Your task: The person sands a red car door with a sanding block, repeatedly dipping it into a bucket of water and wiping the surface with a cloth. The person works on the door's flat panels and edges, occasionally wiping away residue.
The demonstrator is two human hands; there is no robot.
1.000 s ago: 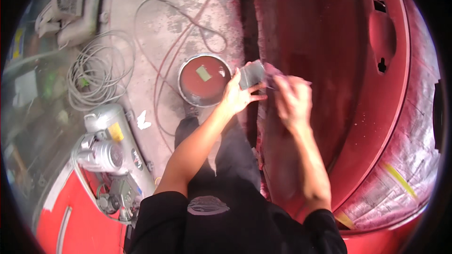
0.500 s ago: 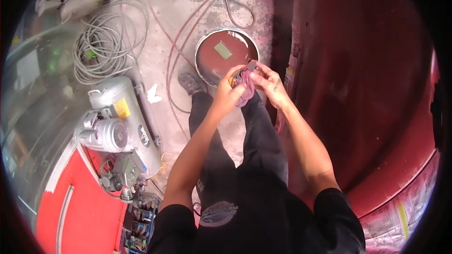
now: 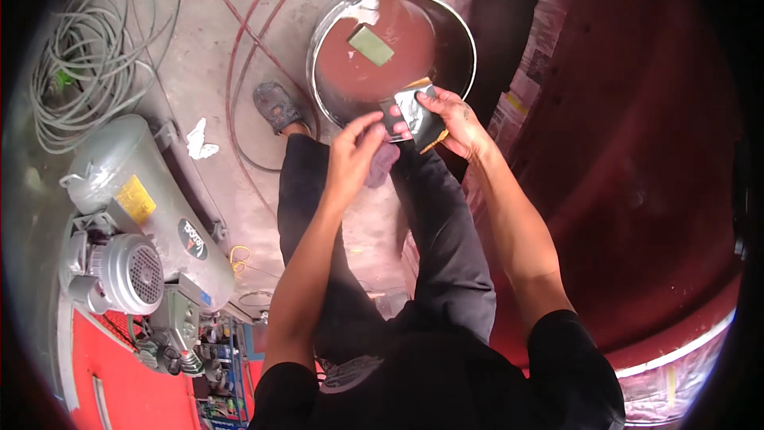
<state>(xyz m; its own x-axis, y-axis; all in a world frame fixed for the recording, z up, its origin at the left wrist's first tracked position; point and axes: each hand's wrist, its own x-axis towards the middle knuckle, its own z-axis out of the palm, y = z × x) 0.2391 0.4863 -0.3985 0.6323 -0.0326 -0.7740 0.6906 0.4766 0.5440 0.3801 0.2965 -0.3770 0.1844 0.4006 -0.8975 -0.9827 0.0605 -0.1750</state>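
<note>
**Both hands on a folded grey sheet above the basin**

Fingers of the right hand [image 3: 454, 118] are closed on a small folded sheet of grey abrasive paper [image 3: 412, 111], pinching its far edge with the thumb on top. Those of the left hand [image 3: 356, 151] curl in from the near side, their tips touching the sheet's near-left corner — a light pinch rather than a full grip, as far as the view shows. A dark purplish rag [image 3: 383, 164] appears bunched under the left palm, though it is partly hidden.

The sheet lies directly between the two sets of fingertips, its long axis running roughly from the left hand's tips up toward the right hand's knuckles, tilted a little. The right hand carries most of it and is the nearer one; the left merely meets it.

Just beyond the fingers sits a round metal basin [image 3: 469, 48] of reddish-brown water, with a green rectangular pad [image 3: 371, 45] lying in it — well apart from both hands. Off to the left of the fingers are red hoses [image 3: 239, 56] on the concrete floor [image 3: 199, 48], a grey air compressor [image 3: 119, 215] and a coil of grey cable [image 3: 79, 56]. To the right stands a dark red car panel [image 3: 637, 151].
</note>
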